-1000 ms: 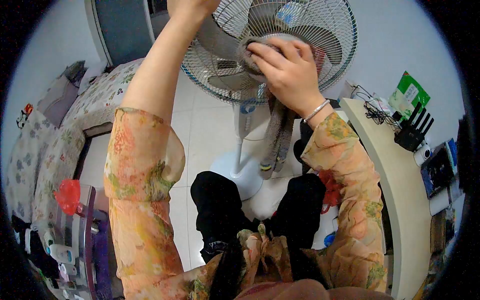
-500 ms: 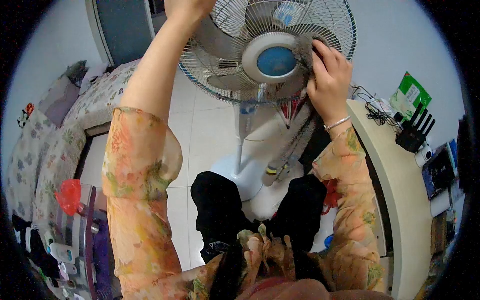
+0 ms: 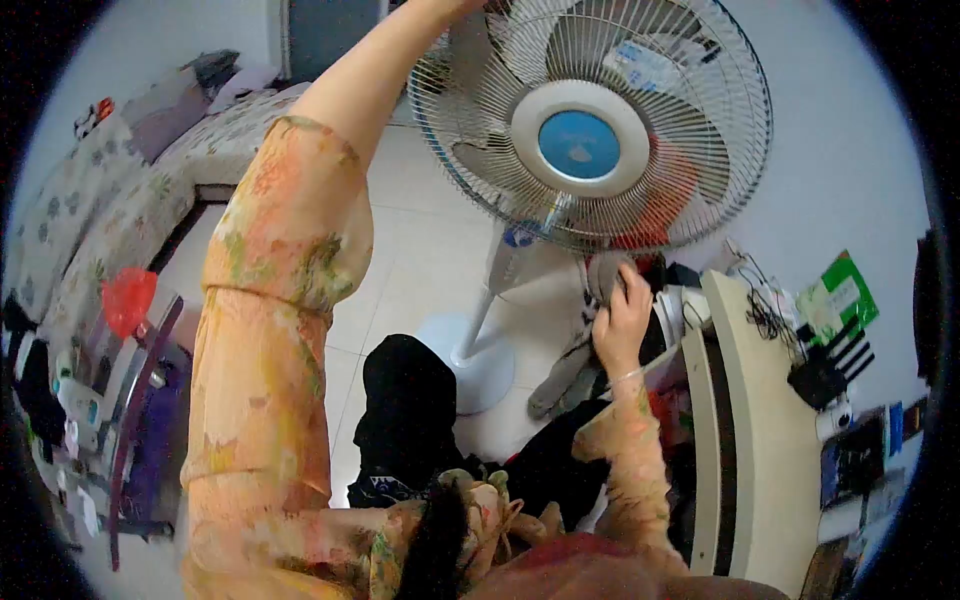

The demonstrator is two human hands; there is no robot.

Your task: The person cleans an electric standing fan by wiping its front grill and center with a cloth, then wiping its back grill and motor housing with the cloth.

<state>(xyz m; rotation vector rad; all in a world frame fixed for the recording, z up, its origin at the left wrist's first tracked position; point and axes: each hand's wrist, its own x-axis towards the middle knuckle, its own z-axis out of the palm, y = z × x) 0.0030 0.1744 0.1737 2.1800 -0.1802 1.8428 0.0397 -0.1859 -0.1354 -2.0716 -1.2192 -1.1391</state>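
Note:
A standing fan (image 3: pixel 580 145) with a wire cage, grey blades and a blue hub faces me, its head tilted. My left hand (image 3: pixel 455 6) is at the top edge beside the cage; its fingers are out of frame. Below the cage's lower right, my right hand (image 3: pixel 624 312) is closed on a grey cloth (image 3: pixel 603 275), apart from the cage. Long grey fabric (image 3: pixel 562 382) hangs beneath that hand toward the floor; whether it is the same piece I cannot tell.
The fan's white round base (image 3: pixel 480 375) stands on the tiled floor between my knees. To the right is a pale cabinet (image 3: pixel 765 420) with a black router (image 3: pixel 830 365) and cables. On the left are a floral-covered bed (image 3: pixel 130 215) and a small table with a red bag (image 3: pixel 128 302).
My right hand has come off the front of the cage and moved down with the grey cloth. The fan's head appears farther right and more tilted, and the view has shifted.

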